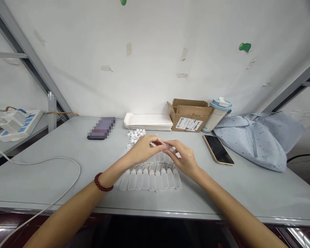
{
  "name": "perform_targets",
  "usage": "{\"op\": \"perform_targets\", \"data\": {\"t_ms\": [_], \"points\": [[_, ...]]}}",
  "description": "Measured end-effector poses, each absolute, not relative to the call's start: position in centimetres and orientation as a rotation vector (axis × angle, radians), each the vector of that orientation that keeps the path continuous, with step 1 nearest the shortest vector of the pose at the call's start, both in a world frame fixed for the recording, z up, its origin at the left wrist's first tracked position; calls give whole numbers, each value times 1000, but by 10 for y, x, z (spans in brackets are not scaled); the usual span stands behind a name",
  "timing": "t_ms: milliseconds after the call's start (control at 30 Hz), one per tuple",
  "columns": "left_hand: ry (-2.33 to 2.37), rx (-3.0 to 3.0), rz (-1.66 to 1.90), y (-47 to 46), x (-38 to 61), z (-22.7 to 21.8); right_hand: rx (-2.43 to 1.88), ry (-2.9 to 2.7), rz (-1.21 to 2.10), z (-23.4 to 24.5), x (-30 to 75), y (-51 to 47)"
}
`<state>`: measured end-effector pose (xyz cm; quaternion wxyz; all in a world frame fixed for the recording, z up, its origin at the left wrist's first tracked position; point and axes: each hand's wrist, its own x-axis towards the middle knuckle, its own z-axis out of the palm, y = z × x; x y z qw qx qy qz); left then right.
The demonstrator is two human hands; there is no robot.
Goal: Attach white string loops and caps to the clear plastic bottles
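Observation:
My left hand (142,150) and my right hand (182,156) meet above the middle of the grey table (67,172), fingers pinched together on one small clear plastic bottle (165,144) with a thin white tube. Just below the hands lies a row of several similar clear bottles (151,179) side by side. A small heap of white caps (135,135) sits just beyond my left hand. A red bead bracelet (102,184) is on my left wrist.
A stack of white sheets (148,121), an open cardboard box (189,115) and a lidded cup (217,115) stand along the wall. Two phones (218,150) (102,128) lie flat. A blue cloth bag (255,141) is right. A white cable (54,162) and power strip (18,124) are left.

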<state>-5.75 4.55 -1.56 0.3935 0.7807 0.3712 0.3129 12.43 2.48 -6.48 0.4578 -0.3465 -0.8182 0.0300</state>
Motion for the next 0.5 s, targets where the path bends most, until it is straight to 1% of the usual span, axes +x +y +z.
{"op": "perform_targets", "data": {"t_ms": [100, 167, 267, 367, 500], "points": [[1037, 2147, 618, 62, -80, -8, -854, -1996, 44, -65, 125, 26], [1313, 2186, 508, 76, -99, -6, -873, -1970, 27, -64, 126, 27], [1794, 2210, 225, 93, -123, -10, -902, -1950, 2, -63, 127, 28], [1877, 2143, 1, 101, -130, -18, -907, -1956, -26, -63, 128, 28], [1913, 2071, -109, 104, -125, -25, -908, -1964, -48, -63, 127, 28]]}}
